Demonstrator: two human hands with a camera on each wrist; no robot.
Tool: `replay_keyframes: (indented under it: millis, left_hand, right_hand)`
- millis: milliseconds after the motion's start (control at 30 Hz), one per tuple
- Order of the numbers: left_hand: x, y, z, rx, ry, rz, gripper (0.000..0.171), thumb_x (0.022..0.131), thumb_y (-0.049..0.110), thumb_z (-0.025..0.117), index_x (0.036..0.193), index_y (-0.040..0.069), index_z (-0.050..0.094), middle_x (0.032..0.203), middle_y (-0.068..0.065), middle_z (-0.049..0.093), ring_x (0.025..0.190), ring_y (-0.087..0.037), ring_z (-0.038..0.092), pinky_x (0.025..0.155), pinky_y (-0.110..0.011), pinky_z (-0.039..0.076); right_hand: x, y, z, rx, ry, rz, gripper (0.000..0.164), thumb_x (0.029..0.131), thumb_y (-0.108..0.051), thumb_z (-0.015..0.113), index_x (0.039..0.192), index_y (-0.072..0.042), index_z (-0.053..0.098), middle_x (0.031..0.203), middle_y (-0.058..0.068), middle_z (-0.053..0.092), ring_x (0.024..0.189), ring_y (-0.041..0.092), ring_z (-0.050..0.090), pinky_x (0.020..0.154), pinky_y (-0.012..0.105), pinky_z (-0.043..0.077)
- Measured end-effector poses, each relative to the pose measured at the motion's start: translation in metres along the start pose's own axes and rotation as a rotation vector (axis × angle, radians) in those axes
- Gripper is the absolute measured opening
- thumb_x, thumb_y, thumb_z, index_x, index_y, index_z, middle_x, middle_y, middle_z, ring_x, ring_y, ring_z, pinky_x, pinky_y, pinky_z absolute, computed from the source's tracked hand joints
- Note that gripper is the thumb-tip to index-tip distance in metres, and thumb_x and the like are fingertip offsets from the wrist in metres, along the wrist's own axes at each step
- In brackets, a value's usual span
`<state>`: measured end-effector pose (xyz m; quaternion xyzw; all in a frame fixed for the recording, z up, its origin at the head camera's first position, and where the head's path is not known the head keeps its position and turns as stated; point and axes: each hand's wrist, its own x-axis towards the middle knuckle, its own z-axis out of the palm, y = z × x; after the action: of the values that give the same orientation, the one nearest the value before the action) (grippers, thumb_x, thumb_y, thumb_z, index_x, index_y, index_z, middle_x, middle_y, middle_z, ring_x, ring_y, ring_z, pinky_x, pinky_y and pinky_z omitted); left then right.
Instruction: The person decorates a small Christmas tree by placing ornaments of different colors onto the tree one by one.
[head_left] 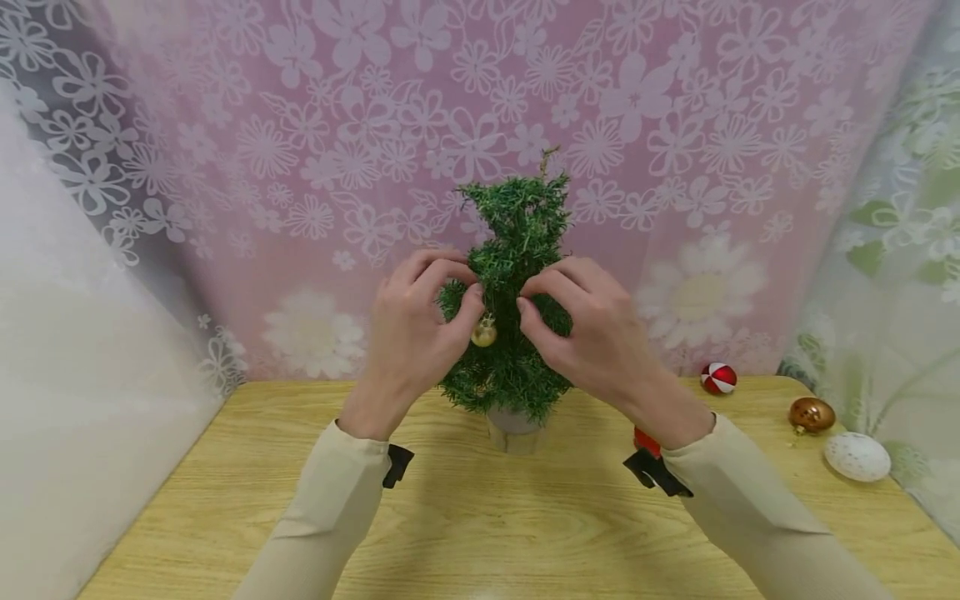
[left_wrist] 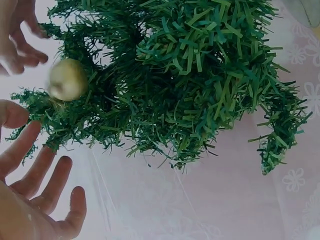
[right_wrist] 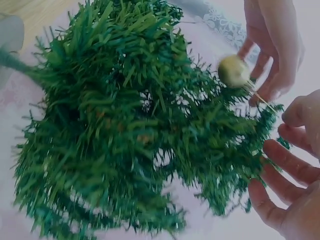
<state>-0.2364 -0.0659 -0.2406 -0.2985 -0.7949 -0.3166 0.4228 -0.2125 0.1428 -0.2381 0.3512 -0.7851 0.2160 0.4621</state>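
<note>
The gold ball [head_left: 484, 334] hangs before the green tree [head_left: 521, 221]; the left hand [head_left: 422, 321] sits at the ball's nine o'clock, the right hand [head_left: 592, 323] at three, both curled, tips close (whether pinching anything, I can't tell). A speckled egg [head_left: 857, 457] lies toward four.

No lettering, label, brand, number or sign can be read on anything in the head view or in either wrist view.

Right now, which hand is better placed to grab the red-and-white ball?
Probably the right hand: the red-and-white ball lies on its side, farther from the left hand.
</note>
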Motion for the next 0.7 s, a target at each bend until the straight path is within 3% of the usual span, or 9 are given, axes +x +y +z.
replay_keyframes:
  millis: [133, 333, 567, 700]
  left_hand:
    - [-0.002, 0.003, -0.002, -0.066, 0.026, -0.012, 0.023, 0.095, 0.018, 0.067, 0.114, 0.006, 0.069, 0.117, -0.009, 0.068, 0.109, -0.025, 0.065, 0.097, -0.041, 0.052]
    - [-0.003, 0.01, 0.005, -0.121, -0.002, -0.059, 0.041, 0.097, 0.031, 0.069, 0.129, 0.008, 0.062, 0.126, -0.009, 0.061, 0.115, -0.026, 0.061, 0.101, -0.039, 0.051]
    - [-0.003, 0.013, 0.016, -0.142, -0.018, -0.088, 0.044, 0.101, 0.033, 0.064, 0.141, 0.014, 0.058, 0.131, -0.01, 0.059, 0.12, -0.026, 0.06, 0.098, -0.043, 0.052]
    - [-0.001, 0.015, 0.021, -0.157, -0.014, -0.096, 0.042, 0.104, 0.031, 0.059, 0.144, 0.018, 0.058, 0.13, -0.009, 0.059, 0.116, -0.024, 0.061, 0.092, -0.042, 0.052]
  right_hand:
    - [-0.013, 0.003, -0.016, 0.005, 0.015, 0.03, 0.007, 0.089, -0.006, 0.073, 0.096, -0.005, 0.073, 0.1, 0.01, 0.07, 0.092, 0.025, 0.064, 0.074, 0.034, 0.05]
    - [-0.036, 0.014, -0.035, 0.0, 0.04, 0.071, 0.009, 0.086, -0.004, 0.07, 0.094, -0.006, 0.074, 0.095, 0.006, 0.071, 0.076, 0.017, 0.063, 0.062, 0.018, 0.042]
    - [-0.061, 0.034, -0.049, -0.001, 0.049, 0.083, 0.011, 0.086, -0.008, 0.067, 0.092, -0.003, 0.075, 0.091, 0.007, 0.07, 0.084, 0.02, 0.062, 0.08, 0.015, 0.043]
    - [-0.071, 0.04, -0.053, -0.032, 0.036, 0.109, 0.011, 0.086, -0.009, 0.068, 0.092, -0.003, 0.075, 0.09, 0.006, 0.07, 0.085, 0.02, 0.062, 0.08, 0.014, 0.043]
